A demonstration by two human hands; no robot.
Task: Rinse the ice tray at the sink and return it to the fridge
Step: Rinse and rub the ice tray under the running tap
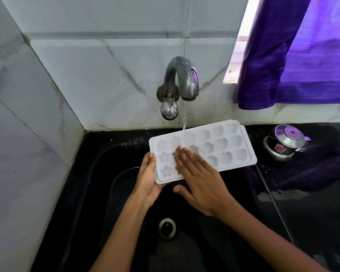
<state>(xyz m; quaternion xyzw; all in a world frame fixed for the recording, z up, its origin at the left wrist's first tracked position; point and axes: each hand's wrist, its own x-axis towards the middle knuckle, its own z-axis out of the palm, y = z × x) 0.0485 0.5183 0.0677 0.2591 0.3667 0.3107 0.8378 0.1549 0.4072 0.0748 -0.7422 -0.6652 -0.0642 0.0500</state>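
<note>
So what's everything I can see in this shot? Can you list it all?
ice tray: one, white, held over the sink under the water
tap: one, dull metal, on the tiled wall, running
sink: one, black, below the tray
drain: one, metal, in the sink bottom
pot: one, steel with lid, on the black counter at right
curtain: one, purple, upper right
left hand: grips the tray's left end
right hand: fingers flat on the tray's moulds

White ice tray [220, 146] held over black sink [98, 173] under running tap [182, 79]; left hand [148, 177] gripping tray's end, right hand [200, 177] flat across moulds. Steel pot [285, 142] on counter.
</note>
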